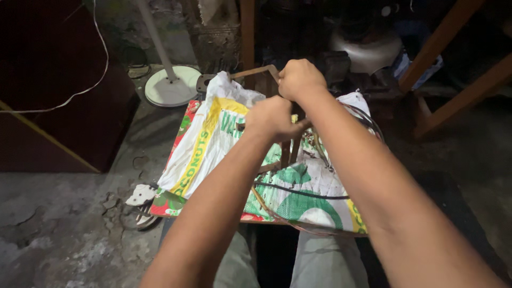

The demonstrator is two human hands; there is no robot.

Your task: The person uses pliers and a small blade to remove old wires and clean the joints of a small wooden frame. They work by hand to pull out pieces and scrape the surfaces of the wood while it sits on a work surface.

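Gripping rusty metal frame (255, 71): right hand (300, 79) fisted; left hand (272, 117) pinching, seemingly wire, over woven sack (213, 144).

A cracked concrete floor (64, 213) carries a white round stand base (172, 85). A printed woven sack (224, 154) covers a low board, cables (298, 193) lying across it.

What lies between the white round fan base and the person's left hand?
In the head view, the bunched white sack lies between the fan base and the left hand.
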